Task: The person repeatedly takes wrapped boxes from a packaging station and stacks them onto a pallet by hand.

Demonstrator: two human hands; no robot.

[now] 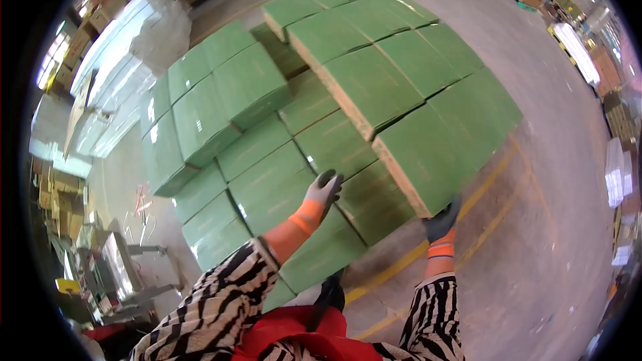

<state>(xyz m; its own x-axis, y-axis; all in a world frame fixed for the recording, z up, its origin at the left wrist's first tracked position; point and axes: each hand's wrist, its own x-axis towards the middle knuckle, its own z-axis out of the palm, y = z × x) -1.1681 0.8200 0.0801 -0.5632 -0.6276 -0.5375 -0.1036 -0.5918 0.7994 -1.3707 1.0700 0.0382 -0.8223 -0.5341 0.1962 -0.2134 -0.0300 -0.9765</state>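
Observation:
Green cardboard boxes are stacked before me, with a raised block of them at the right. My right hand (441,222), in a dark-palmed work glove with an orange cuff, grips the near corner of the closest upper green box (435,144). Part of its fingers is hidden against that corner. My left hand (324,191), in a grey glove with dark fingertips, hovers over the lower green boxes (271,180) with its fingers apart and nothing in them. Brown side panels show along the upper boxes' left edge.
Another raised group of green boxes (227,87) stands at the left of the stack. Behind it are plastic-wrapped stacks (144,47). A metal-framed cart (120,267) stands at lower left. Yellow lines (394,267) mark the floor at the right.

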